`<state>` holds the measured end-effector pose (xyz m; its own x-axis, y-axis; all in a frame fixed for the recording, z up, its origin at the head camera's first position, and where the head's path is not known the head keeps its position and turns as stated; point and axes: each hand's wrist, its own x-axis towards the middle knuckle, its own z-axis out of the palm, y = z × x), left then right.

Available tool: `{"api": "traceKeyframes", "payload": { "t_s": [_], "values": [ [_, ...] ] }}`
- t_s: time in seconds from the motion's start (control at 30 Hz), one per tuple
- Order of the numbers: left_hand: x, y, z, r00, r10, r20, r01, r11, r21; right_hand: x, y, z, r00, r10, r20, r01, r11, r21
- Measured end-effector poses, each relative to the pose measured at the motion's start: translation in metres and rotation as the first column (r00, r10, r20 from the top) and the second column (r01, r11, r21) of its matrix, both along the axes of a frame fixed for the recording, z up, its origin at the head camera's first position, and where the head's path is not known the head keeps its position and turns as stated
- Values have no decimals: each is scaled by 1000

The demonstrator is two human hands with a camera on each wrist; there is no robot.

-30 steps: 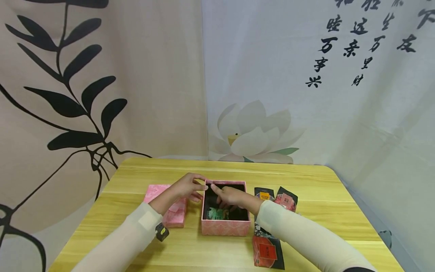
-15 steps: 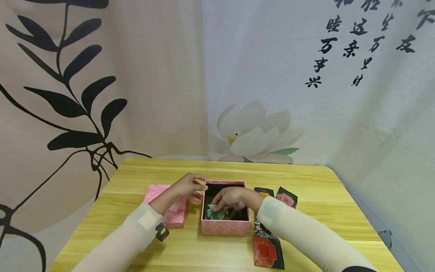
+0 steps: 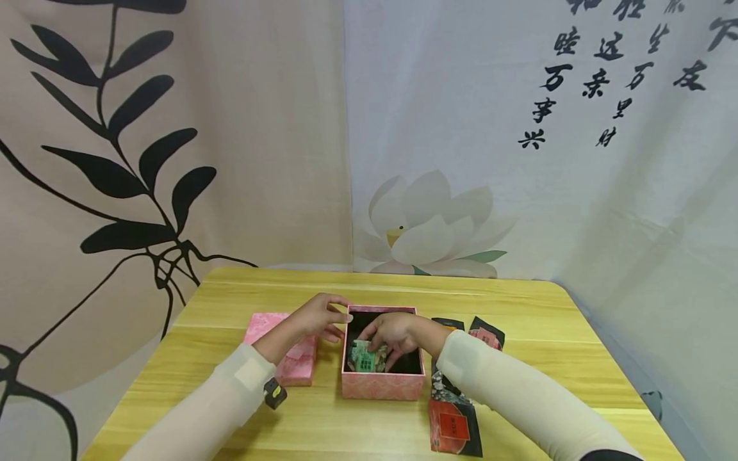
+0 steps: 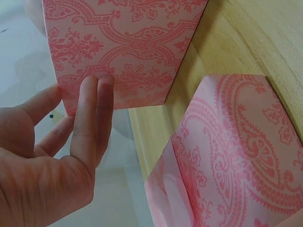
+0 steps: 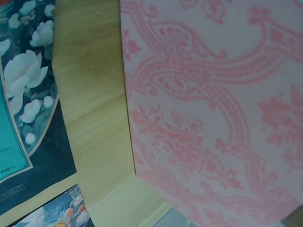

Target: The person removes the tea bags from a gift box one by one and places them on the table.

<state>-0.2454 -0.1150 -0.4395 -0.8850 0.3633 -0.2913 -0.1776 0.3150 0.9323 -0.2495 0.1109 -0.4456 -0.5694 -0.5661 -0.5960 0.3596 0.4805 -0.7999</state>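
A pink patterned box (image 3: 383,387) with a dark inside stands uncovered mid-table. My left hand (image 3: 321,318) touches its left side near the far corner. In the left wrist view, two fairly straight fingers of the left hand (image 4: 71,137) lie along the box wall (image 4: 128,42), others at the corner. Inside the box, my right hand (image 3: 398,333) reaches down with bent fingers and pinches the edge of a green-labelled packet (image 3: 364,360). The right fingers partly cover this packet. The right wrist view shows the box's outer wall (image 5: 199,104) but no hand.
A pink lid-like box piece (image 3: 296,371) with a bow lies left of the box. To the right are several dark printed packets, including a red-labelled one (image 3: 453,428), a pink-labelled one (image 3: 487,336) and a white-flowered one (image 5: 28,85). The wooden table (image 3: 323,429) ends at a curtain.
My right hand's fingers have come down onto the green-labelled packet, and more of it shows, its upper edge raised. My left hand has stayed at the box.
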Motion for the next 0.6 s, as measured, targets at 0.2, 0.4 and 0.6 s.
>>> {"api": "traceKeyframes", "payload": {
  "t_s": [0.2, 0.4, 0.6],
  "values": [
    [-1, 0, -1, 1000, -11, -14, 11, 1000, 0, 1, 0, 7, 1000, -30, 0, 30, 1000, -6],
    [-1, 0, -1, 1000, -6, -10, 7, 1000, 9, -3, 3, 18, 998, -48, -30, 48, 999, -5],
    [-1, -1, 0, 1000, -13, -7, 13, 1000, 15, -7, 12, 27, 994, -92, -62, 92, 996, 1]
  ]
}}
